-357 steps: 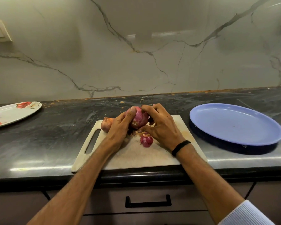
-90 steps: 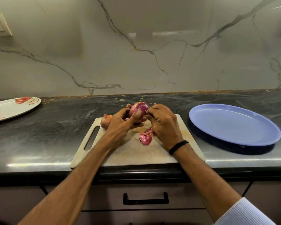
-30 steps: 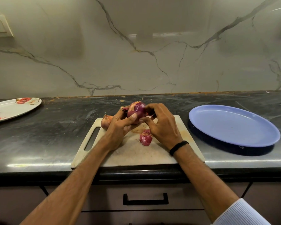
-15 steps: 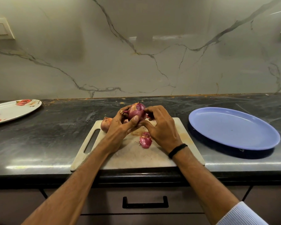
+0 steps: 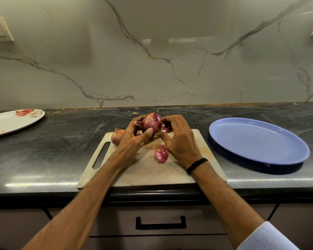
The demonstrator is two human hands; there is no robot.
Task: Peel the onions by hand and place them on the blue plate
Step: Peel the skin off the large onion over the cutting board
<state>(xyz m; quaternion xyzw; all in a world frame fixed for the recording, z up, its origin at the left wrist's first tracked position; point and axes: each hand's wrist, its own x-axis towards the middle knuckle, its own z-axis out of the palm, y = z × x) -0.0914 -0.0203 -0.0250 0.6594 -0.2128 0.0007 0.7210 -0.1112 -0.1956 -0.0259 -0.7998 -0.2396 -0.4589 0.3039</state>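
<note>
**Onion held in both hands over the cutting board**

Red onion, its papery skin partly torn, sits just above the centre of the frame, lifted clear of the cutting board. The left hand grips it from the left and below, thumb pressed flat on its near face. The right hand curls in from the right, with its fingertips at the onion's right side and its thumb under it; a scrap of red skin shows between those fingers. A black wristband circles the right wrist.

On the board below the right hand lies a loose piece of purple peel. A second onion, brownish and unpeeled, rests on the board's far left corner, partly hidden by the left hand.

The board lies at the near edge of the dark bench. The blue plate stands on the bench just right of the board, with nothing on it. At the far left of the frame a white flowered plate holds a pale purple piece at the frame's edge.
</note>
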